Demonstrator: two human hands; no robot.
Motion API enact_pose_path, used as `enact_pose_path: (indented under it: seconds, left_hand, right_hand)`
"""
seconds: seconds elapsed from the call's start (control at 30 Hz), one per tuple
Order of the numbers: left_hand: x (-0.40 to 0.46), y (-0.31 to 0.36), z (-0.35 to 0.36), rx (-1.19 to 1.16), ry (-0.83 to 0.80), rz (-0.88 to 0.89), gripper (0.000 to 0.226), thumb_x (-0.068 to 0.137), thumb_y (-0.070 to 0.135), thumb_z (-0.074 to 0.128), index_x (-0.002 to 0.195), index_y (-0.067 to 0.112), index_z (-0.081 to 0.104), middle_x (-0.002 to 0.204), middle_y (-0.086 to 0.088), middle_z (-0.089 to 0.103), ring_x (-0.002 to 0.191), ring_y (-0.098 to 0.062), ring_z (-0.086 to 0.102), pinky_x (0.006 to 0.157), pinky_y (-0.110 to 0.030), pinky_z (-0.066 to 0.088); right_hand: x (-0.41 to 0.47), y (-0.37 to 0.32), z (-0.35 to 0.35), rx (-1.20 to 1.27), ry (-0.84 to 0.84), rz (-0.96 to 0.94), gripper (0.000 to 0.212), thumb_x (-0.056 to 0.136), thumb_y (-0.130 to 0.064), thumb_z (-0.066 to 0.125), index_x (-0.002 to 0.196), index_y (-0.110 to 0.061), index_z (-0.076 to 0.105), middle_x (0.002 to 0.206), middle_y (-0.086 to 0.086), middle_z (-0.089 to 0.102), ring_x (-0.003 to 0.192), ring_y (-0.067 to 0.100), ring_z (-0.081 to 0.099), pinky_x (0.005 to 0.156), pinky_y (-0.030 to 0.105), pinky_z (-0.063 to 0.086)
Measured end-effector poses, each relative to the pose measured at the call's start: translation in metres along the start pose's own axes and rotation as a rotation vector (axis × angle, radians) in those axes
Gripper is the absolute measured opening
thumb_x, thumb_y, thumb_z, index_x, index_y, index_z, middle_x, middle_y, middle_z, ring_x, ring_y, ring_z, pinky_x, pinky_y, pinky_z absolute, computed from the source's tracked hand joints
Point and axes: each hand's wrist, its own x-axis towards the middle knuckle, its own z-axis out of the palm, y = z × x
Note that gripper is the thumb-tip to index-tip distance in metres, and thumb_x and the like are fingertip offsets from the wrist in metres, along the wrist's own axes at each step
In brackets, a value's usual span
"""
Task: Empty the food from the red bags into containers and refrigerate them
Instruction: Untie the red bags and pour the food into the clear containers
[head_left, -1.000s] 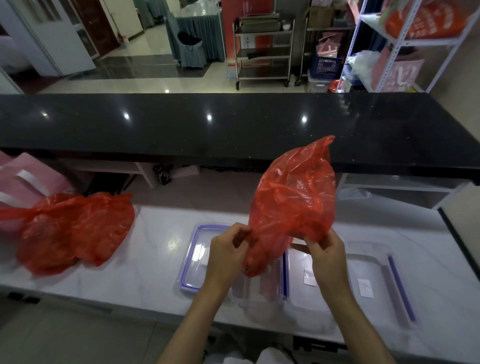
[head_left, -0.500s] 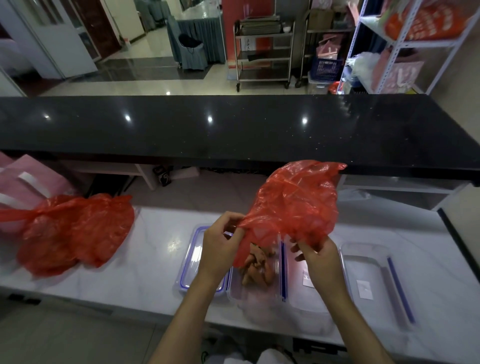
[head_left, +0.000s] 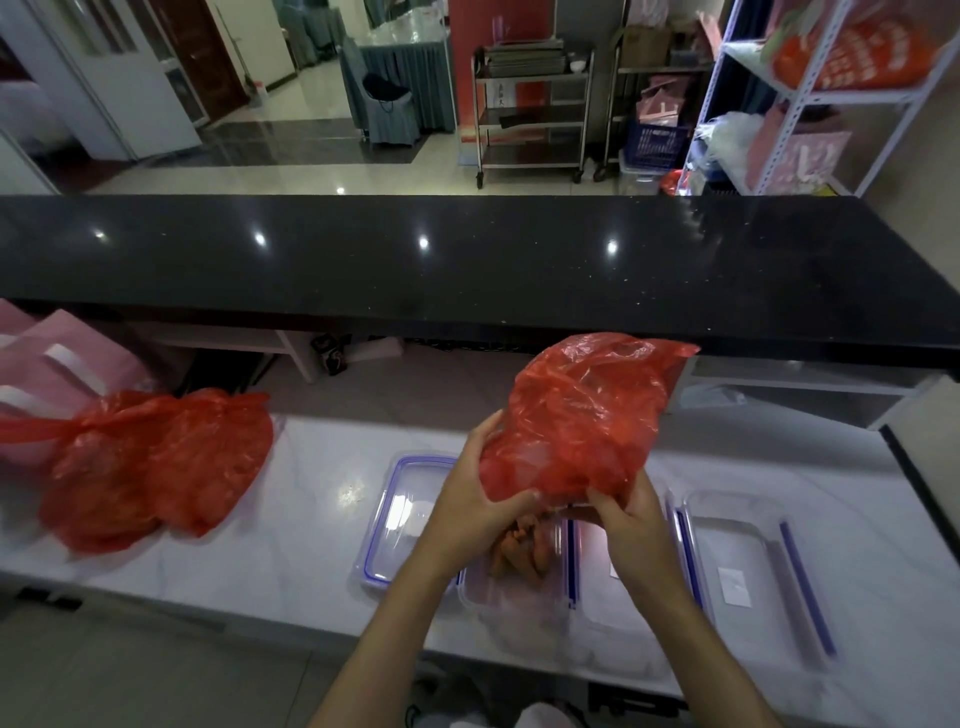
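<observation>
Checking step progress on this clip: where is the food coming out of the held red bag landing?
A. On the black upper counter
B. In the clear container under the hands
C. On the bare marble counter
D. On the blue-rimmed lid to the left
B: orange-brown food lies inside the clear container directly beneath the held red bag, which the left hand and right hand both grip.

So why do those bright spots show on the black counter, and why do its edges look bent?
Head view: the spots on the black counter are ceiling lights mirrored in its polish; the wide-angle lens bows straight edges; the white worktop glares too.
</observation>
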Motion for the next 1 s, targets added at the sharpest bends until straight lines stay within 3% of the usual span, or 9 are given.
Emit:
enact_pose_path:
  seconds: [0.07,0.13,0.23,0.33,0.43,0.57,0.7,0.83,1.0]
  left_hand:
    - [0.004,-0.004,0.004,0.035,0.124,0.033,0.059,0.086,0.02,0.082,0.137,0.039,0.057,0.122,0.017,0.069,0.114,-0.002,0.067,0.087,-0.013,0.054]
    - [0.007,-0.006,0.003,0.014,0.21,0.048,0.032,0.093,0.006,0.071,0.115,0.028,0.071,0.105,0.009,0.077,0.106,-0.012,0.072,0.082,-0.016,0.055]
    - [0.008,-0.003,-0.004,-0.206,0.298,-0.03,0.006,0.099,0.021,0.071,0.103,0.022,0.075,0.099,0.001,0.08,0.099,-0.021,0.075,0.081,-0.032,0.061]
    - [0.008,-0.002,-0.016,-0.412,0.336,-0.104,0.019,0.097,0.039,0.071,0.107,0.023,0.075,0.108,-0.011,0.079,0.106,-0.039,0.073,0.093,-0.056,0.059]
    - [0.007,0.001,-0.024,-0.552,0.366,-0.161,0.02,0.101,0.029,0.066,0.114,0.016,0.073,0.107,-0.014,0.079,0.101,-0.037,0.076,0.092,-0.052,0.06]
    - [0.004,0.003,-0.03,-0.638,0.35,-0.25,0.02,0.104,0.025,0.06,0.111,0.012,0.073,0.088,-0.006,0.081,0.076,-0.018,0.078,0.067,-0.031,0.063]
    - [-0.001,0.005,-0.039,-0.743,0.341,-0.317,0.035,0.106,0.03,0.056,0.122,0.002,0.068,0.085,-0.009,0.08,0.069,-0.018,0.077,0.057,-0.027,0.061]
    - [-0.009,0.004,-0.053,-0.791,0.297,-0.366,0.045,0.101,0.04,0.061,0.124,0.002,0.068,0.103,-0.018,0.079,0.086,-0.03,0.079,0.068,-0.037,0.064]
    - [-0.02,0.006,-0.07,-0.843,0.297,-0.399,0.054,0.098,0.049,0.064,0.128,0.005,0.069,0.121,-0.022,0.075,0.109,-0.038,0.074,0.096,-0.049,0.057]
  right_hand:
    - [-0.006,-0.003,0.0,-0.058,-0.082,-0.017,0.035,0.099,-0.009,0.063,0.126,-0.03,0.056,0.111,-0.01,0.075,0.108,0.017,0.072,0.079,0.023,0.06]
    - [-0.012,-0.006,-0.003,-0.133,-0.165,-0.051,0.052,0.094,-0.019,0.071,0.137,-0.037,0.047,0.12,-0.017,0.07,0.111,0.006,0.069,0.084,0.016,0.057]
    - [-0.014,-0.006,-0.005,-0.169,-0.151,-0.108,0.07,0.09,-0.027,0.071,0.148,-0.04,0.034,0.134,-0.014,0.061,0.122,0.007,0.062,0.095,0.025,0.056]
    - [-0.006,0.005,-0.005,-0.246,0.076,-0.132,0.059,0.089,-0.044,0.073,0.14,-0.04,0.043,0.135,-0.013,0.059,0.126,0.001,0.055,0.105,0.039,0.051]
    - [0.001,0.017,-0.012,-0.344,0.242,-0.053,0.071,0.074,-0.064,0.067,0.137,-0.044,0.042,0.141,-0.013,0.05,0.13,0.005,0.048,0.112,0.051,0.044]
    - [0.0,0.022,-0.009,-0.388,0.143,0.038,0.087,0.081,-0.061,0.071,0.153,-0.043,0.026,0.16,-0.005,0.036,0.143,0.012,0.035,0.119,0.053,0.036]
    - [-0.003,0.021,0.0,-0.45,0.021,0.055,0.095,0.08,-0.048,0.075,0.154,-0.049,0.014,0.167,-0.004,0.024,0.152,0.021,0.027,0.118,0.05,0.031]
    - [-0.002,0.034,-0.002,-0.541,-0.039,0.043,0.103,0.085,-0.03,0.083,0.157,-0.048,0.012,0.166,-0.005,0.022,0.151,0.021,0.025,0.117,0.046,0.031]
    - [0.02,0.049,0.013,-0.795,0.003,-0.022,0.103,0.084,-0.05,0.078,0.159,-0.047,0.007,0.168,0.0,0.019,0.155,0.026,0.018,0.121,0.06,0.027]
